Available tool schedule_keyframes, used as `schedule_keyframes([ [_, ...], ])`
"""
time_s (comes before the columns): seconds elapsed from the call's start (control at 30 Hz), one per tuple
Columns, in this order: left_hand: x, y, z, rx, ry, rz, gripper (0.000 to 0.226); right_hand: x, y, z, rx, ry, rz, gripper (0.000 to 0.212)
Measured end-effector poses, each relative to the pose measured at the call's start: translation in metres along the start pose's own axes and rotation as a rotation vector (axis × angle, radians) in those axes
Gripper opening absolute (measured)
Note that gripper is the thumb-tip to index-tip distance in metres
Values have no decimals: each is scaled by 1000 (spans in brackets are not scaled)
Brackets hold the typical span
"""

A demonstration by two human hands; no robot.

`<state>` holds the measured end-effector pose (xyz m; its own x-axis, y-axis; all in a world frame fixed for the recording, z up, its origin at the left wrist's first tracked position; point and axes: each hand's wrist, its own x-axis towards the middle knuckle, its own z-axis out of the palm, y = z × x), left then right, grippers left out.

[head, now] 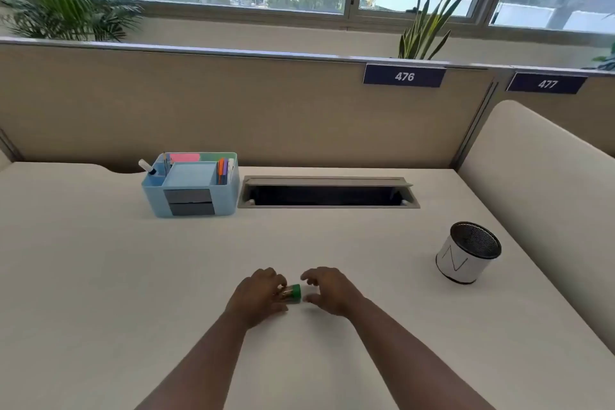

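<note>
We see a small jar with a green cap near the front middle of the desk. It lies on its side, with the cap pointing to the right. The left hand grips the jar's body, its fingers curled around it and its knuckles up. The right hand is just beside the cap. Its fingers and thumb are bent into a loose claw around the cap and hold nothing; we cannot tell if a fingertip touches it. Both forearms come in from the bottom edge and meet at the jar. Well apart from it, a blue organizer with pens stands at the back left, beside a cable slot. A mesh cup stands to the right.
</note>
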<state>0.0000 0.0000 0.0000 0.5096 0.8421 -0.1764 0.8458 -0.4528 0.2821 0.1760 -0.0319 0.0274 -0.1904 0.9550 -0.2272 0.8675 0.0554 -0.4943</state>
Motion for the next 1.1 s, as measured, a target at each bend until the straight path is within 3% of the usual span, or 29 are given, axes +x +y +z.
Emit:
schedule_keyframes([
  [0.13, 6, 4, 3, -54, 47, -6, 34, 4, -4, 9, 152, 23, 39, 42],
  [0.37, 11, 14, -2, -345, 72, 46, 2, 13, -8, 4, 530, 149, 111, 22],
  [0.47, 10, 20, -4, -392, 109, 68, 9, 14, -12, -1, 577, 210, 89, 21],
  [1.1, 17, 26, -11, -209, 213, 66, 24, 19, 3, -21, 622, 69, 6, 17],
])
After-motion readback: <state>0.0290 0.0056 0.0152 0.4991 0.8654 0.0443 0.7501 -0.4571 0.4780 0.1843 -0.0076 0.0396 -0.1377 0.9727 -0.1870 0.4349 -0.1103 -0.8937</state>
